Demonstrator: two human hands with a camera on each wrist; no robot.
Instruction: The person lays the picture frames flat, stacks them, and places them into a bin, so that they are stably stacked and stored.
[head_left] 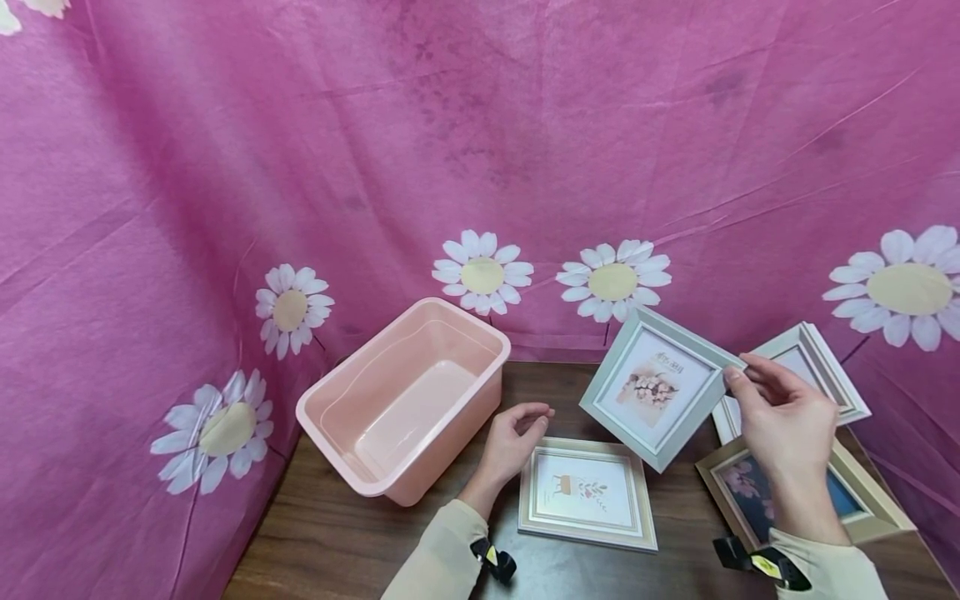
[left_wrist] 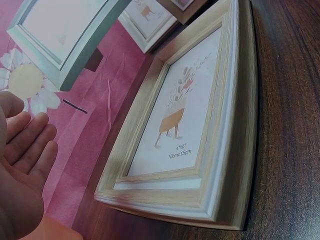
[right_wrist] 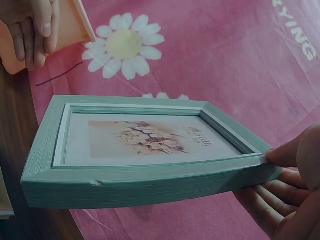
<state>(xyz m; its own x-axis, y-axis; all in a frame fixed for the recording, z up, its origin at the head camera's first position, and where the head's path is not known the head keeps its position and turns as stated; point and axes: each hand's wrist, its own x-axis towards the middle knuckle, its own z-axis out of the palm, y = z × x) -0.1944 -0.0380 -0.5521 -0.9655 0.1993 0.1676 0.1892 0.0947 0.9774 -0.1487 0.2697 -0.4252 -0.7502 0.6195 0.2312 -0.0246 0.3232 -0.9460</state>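
Note:
My right hand (head_left: 787, 425) pinches a pale green picture frame (head_left: 606, 408) by its right corner, thumb on the front and fingers behind. That frame is tilted and held above the table; its print of pink flowers (right_wrist: 150, 139) faces up. My left hand (head_left: 510, 446) holds nothing, its fingers loosely bent, between a pink plastic tub (head_left: 405, 392) and a cream picture frame (head_left: 588, 540). The cream frame lies flat on the table, with a drawing of an orange pot on legs (left_wrist: 172, 122). No object shows inside the tub.
At the right, a white picture frame (head_left: 843, 387) and a gold-toned picture frame (head_left: 877, 492) overlap on the dark wooden table (head_left: 330, 533), partly hidden by my right hand. A pink cloth with daisies (head_left: 540, 150) hangs behind and at the sides.

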